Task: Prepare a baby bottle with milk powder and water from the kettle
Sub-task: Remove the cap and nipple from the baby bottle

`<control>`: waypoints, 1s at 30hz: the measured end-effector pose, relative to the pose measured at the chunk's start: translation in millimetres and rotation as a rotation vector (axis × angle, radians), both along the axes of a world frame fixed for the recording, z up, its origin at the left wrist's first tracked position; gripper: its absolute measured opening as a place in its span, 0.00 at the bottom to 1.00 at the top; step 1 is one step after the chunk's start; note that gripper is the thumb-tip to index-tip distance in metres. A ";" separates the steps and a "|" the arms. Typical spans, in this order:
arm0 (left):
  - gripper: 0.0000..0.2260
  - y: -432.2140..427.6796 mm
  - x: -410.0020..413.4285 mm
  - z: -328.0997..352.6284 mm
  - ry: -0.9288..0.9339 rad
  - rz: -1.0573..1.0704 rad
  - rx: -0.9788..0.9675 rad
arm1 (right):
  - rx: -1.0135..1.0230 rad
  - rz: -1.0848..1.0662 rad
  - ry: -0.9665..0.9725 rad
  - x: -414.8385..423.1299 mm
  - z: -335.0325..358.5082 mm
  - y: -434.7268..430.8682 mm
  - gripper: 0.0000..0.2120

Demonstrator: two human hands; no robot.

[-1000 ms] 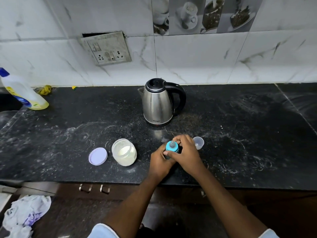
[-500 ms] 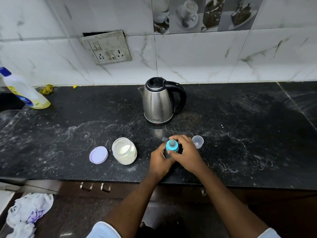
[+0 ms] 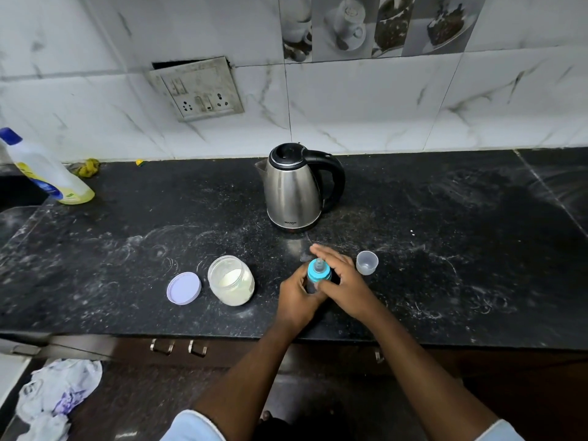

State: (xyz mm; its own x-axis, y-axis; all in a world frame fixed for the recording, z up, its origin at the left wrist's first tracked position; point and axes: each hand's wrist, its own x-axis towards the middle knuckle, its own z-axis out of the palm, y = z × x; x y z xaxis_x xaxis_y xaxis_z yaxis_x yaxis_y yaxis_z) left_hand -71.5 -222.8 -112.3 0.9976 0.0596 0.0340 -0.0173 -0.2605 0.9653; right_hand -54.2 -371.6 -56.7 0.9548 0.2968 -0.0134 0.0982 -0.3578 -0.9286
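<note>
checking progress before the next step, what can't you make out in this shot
1. Head view: the body and fill level of the baby bottle with a teal collar are hidden by the left hand gripping it and by the right hand.
2. Head view: any water in the steel kettle with a black handle is hidden by its closed lid and opaque wall.
3. Head view: the label on the white and yellow plastic bottle with a blue cap is too small to read.
</note>
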 end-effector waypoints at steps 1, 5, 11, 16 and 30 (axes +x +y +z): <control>0.22 0.3 0.1 0.3 -0.006 -0.003 -0.002 | 0.004 -0.006 0.005 -0.6 -1.0 0.7 0.33; 0.22 -0.6 -0.8 4.6 -0.007 -0.012 -0.004 | 0.019 -0.223 -0.015 -0.7 -5.2 7.0 0.24; 0.23 0.0 -0.3 1.3 0.003 -0.022 -0.010 | 0.148 -0.083 0.060 -5.1 -6.1 7.6 0.30; 0.22 1.1 -0.7 3.2 -0.009 -0.023 0.014 | 0.087 -0.242 -0.003 -6.1 -7.6 12.0 0.27; 0.23 0.3 -0.6 2.1 0.039 -0.003 -0.030 | 0.076 -0.271 -0.079 -9.8 -3.1 14.8 0.34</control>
State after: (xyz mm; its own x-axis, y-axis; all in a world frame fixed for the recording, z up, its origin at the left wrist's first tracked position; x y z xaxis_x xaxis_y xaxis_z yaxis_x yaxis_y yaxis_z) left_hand -72.1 -222.5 -110.2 0.9984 0.0567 -0.0067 0.0197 -0.2311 0.9727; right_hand -64.0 -356.8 -59.8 0.9967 0.0279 0.0767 0.0816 -0.3101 -0.9472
